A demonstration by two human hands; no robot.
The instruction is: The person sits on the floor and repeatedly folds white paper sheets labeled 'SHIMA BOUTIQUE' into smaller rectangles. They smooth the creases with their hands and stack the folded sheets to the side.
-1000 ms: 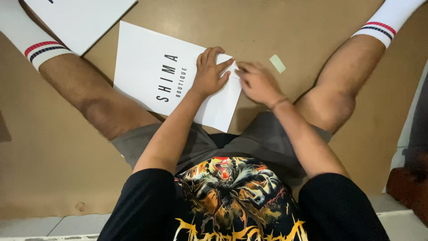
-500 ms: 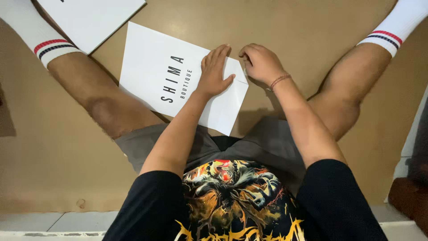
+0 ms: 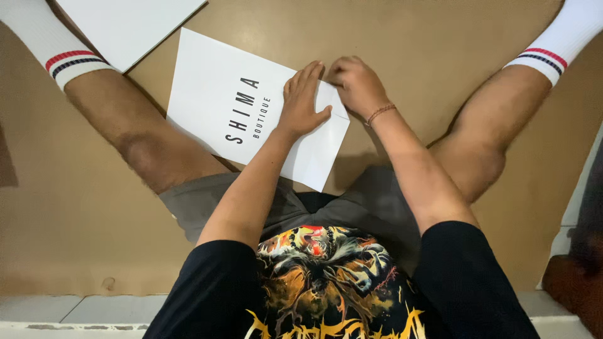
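Observation:
A white folded sheet [image 3: 220, 94] with dark print lies flat on the brown floor [image 3: 414, 44] between my spread legs. My left hand [image 3: 303, 100] rests flat on its right part, fingers together and thumb out, pressing it down. My right hand [image 3: 353, 83] sits just beyond, its fingers bunched at the sheet's far right edge. What is under those fingertips is hidden. The two hands nearly touch.
A second plain white sheet [image 3: 125, 25] lies at the top left, beside my left leg in a white striped sock [image 3: 47, 44]. My right leg [image 3: 490, 132] stretches up to the right. A pale tiled strip [image 3: 75, 311] runs behind me, and a dark reddish object [image 3: 575, 295] stands at the lower right.
My right hand moved away from me to the sheet's far edge. A small pale green scrap beside it one second ago is no longer seen. My left hand stayed flat on the sheet.

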